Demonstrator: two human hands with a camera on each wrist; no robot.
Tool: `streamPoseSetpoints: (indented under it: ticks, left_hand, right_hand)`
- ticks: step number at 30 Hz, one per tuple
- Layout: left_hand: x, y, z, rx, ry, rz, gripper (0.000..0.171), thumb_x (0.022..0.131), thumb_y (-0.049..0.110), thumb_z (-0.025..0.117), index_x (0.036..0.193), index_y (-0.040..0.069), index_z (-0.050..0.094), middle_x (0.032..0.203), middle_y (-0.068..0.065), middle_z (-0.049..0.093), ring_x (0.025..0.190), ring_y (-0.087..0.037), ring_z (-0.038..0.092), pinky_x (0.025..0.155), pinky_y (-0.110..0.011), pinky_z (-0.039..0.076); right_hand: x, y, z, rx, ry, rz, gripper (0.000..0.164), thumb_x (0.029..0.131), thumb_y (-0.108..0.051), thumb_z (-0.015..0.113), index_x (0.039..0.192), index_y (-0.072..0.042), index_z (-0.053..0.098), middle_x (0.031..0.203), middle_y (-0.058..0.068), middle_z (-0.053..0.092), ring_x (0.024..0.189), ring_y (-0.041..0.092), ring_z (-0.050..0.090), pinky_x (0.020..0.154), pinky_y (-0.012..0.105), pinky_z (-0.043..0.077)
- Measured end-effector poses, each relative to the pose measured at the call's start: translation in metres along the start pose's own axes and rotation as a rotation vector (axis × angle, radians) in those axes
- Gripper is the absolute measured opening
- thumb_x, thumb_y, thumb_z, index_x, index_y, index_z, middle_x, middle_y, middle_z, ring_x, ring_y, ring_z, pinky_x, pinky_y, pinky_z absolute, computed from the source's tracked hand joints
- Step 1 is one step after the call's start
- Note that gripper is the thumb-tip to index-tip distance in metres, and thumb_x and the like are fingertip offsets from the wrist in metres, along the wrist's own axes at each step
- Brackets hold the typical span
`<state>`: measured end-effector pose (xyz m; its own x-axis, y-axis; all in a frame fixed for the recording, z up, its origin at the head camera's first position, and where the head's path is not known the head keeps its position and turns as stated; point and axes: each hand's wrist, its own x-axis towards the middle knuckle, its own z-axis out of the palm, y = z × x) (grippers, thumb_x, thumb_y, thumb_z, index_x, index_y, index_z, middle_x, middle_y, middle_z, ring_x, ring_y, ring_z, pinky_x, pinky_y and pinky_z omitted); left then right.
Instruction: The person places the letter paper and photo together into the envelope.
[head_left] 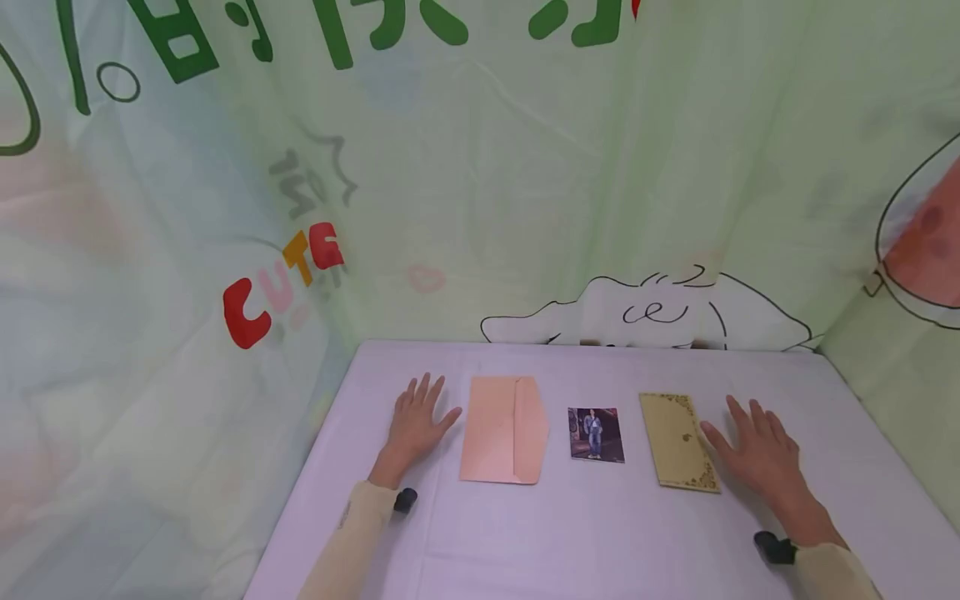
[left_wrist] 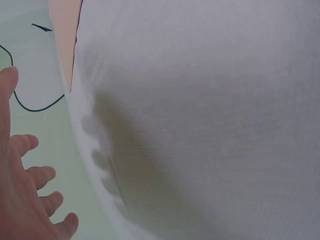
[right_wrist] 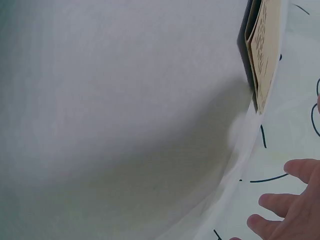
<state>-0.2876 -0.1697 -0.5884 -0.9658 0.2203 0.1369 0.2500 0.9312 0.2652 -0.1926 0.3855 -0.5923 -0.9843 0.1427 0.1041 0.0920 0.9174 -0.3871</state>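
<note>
My left hand (head_left: 420, 422), fingers spread and holding nothing, is just left of a pink envelope (head_left: 489, 429) whose flap points right. To the right of the envelope lies a small photo (head_left: 596, 435) of a standing figure in blue. A folded gold card (head_left: 675, 442) with ornate corner patterns lies right of the photo. Close to its right edge is my right hand (head_left: 761, 454), also spread with nothing in it. In the left wrist view the left hand (left_wrist: 25, 190) appears beside a corner of the envelope (left_wrist: 66, 40). The right wrist view shows the right hand (right_wrist: 292, 210) and the card's layered edge (right_wrist: 265, 55).
A pale lilac cloth covers the table (head_left: 570, 542). Behind it hangs a light green printed curtain (head_left: 525, 208), with more curtain on both sides. Dark wrist cameras (head_left: 774, 548) sit at both cuffs.
</note>
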Motion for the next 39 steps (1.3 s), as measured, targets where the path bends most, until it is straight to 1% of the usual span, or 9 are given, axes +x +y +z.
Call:
streamPoseSetpoints:
  ticks: [7, 15, 20, 25, 32, 39]
  left_hand:
    - [0.002, 0.006, -0.001, 0.004, -0.020, 0.023, 0.081, 0.097, 0.068, 0.043, 0.160, 0.019, 0.028, 0.166, -0.015, 0.024, 0.154, -0.041, 0.021, 0.121, -0.058, 0.022]
    - [0.005, 0.015, -0.004, -0.007, -0.044, 0.046, 0.083, 0.096, 0.071, 0.042, 0.160, 0.020, 0.026, 0.167, -0.015, 0.023, 0.154, -0.041, 0.020, 0.121, -0.058, 0.021]
    - [0.007, 0.020, -0.001, 0.001, -0.060, 0.054, 0.082, 0.096, 0.070, 0.042, 0.160, 0.020, 0.027, 0.167, -0.015, 0.023, 0.154, -0.041, 0.020, 0.121, -0.059, 0.022]
    - [0.008, 0.027, 0.003, 0.004, -0.078, 0.068, 0.083, 0.096, 0.071, 0.041, 0.160, 0.020, 0.025, 0.167, -0.014, 0.022, 0.154, -0.040, 0.019, 0.121, -0.059, 0.022]
    - [0.008, 0.036, 0.006, 0.028, -0.065, 0.096, 0.080, 0.097, 0.070, 0.041, 0.160, 0.023, 0.027, 0.168, -0.011, 0.022, 0.154, -0.040, 0.021, 0.120, -0.059, 0.022]
    - [0.005, 0.045, 0.010, 0.026, -0.050, 0.126, 0.079, 0.097, 0.066, 0.044, 0.160, 0.022, 0.027, 0.167, -0.014, 0.022, 0.154, -0.041, 0.019, 0.120, -0.060, 0.020]
  right_hand:
    - [-0.002, -0.011, -0.002, 0.021, 0.000, -0.027, 0.087, 0.102, -0.060, 0.041, 0.158, 0.000, 0.012, 0.157, 0.041, 0.010, 0.143, 0.062, 0.008, 0.101, 0.082, 0.013]
    - [-0.001, -0.021, 0.002, 0.019, -0.004, -0.042, 0.088, 0.102, -0.061, 0.041, 0.158, 0.001, 0.013, 0.157, 0.041, 0.010, 0.143, 0.063, 0.008, 0.102, 0.081, 0.015]
    - [0.000, -0.031, 0.003, 0.016, -0.005, -0.058, 0.089, 0.101, -0.061, 0.042, 0.157, 0.002, 0.017, 0.156, 0.042, 0.013, 0.142, 0.063, 0.011, 0.102, 0.080, 0.016]
    - [0.001, -0.040, 0.006, 0.013, -0.019, -0.077, 0.088, 0.101, -0.061, 0.042, 0.157, 0.003, 0.017, 0.157, 0.042, 0.013, 0.143, 0.063, 0.011, 0.103, 0.080, 0.016]
    - [0.002, -0.054, 0.012, 0.032, -0.018, -0.094, 0.084, 0.101, -0.060, 0.044, 0.154, 0.002, 0.026, 0.155, 0.042, 0.016, 0.141, 0.064, 0.014, 0.103, 0.079, 0.016]
    - [0.002, -0.073, 0.016, 0.042, -0.045, -0.119, 0.082, 0.100, -0.059, 0.046, 0.152, 0.003, 0.029, 0.156, 0.040, 0.018, 0.142, 0.062, 0.015, 0.105, 0.079, 0.015]
